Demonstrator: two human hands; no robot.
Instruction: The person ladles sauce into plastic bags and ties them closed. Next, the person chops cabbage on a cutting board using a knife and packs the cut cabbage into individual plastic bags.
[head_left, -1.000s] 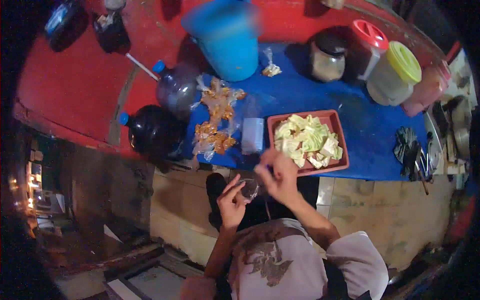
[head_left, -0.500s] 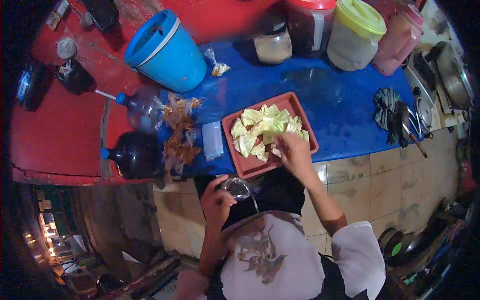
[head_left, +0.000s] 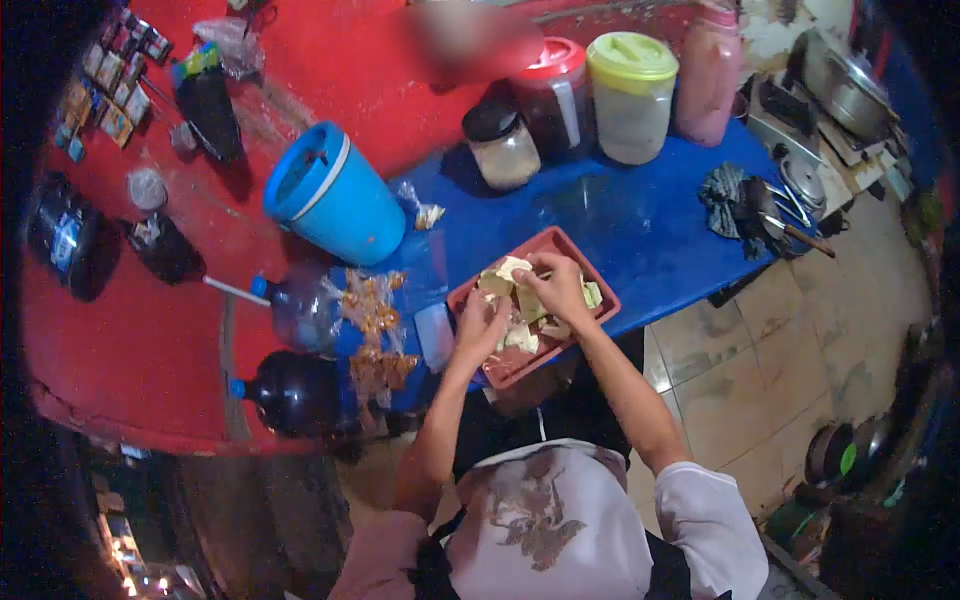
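My left hand (head_left: 482, 328) is over the left side of a red tray (head_left: 515, 366), its fingers closed on what looks like a clear plastic bag (head_left: 492, 284), hard to make out here. My right hand (head_left: 556, 288) pinches a pale cabbage piece (head_left: 514, 268) at the mouth of the bag, close against the left fingers. Torn cabbage leaves (head_left: 521, 338) lie in the tray below, partly hidden by both hands. A stack of flat plastic bags (head_left: 434, 336) rests beside the tray's left edge.
Bagged orange-brown food (head_left: 372, 310) and two large bottles (head_left: 300, 312) lie left. A blue bucket (head_left: 350, 205) stands behind. Along the back are a black-lidded jar (head_left: 505, 155), a yellow-lidded container (head_left: 632, 112) and a pink jug (head_left: 708, 85). A dark cloth (head_left: 724, 200) and utensils lie right.
My left hand has moved up from below the tray's front edge to over the tray. My right hand has lifted cabbage from the tray and met it. The view has shifted.
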